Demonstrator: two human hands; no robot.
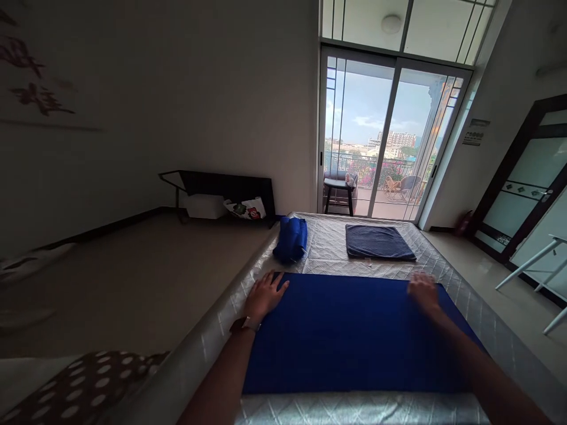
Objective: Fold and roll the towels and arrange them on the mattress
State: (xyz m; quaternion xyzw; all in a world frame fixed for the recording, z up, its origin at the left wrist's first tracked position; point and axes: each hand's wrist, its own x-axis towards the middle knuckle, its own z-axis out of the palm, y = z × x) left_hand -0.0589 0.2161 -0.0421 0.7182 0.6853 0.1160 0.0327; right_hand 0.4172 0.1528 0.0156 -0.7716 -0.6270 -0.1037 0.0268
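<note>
Left hand (264, 295) lies spread, right hand (423, 289), grip too blurred to tell, over a flat, rectangular blue cloth (349, 336); quilted silvery mattress (325, 239) beneath shows bare strips along its left and right edges.

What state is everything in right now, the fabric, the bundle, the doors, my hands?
Blue cloth: spread almost flat on the mattress
Mattress: partly covered by the cloth
Blue bundle: bunched up
Dark towel: lying flat
Sliding door: appears shut
Dark-framed door: appears shut
Left hand: fingers spread, on the cloth's corner
Right hand: blurred, at the cloth's far edge; grip unclear
</note>
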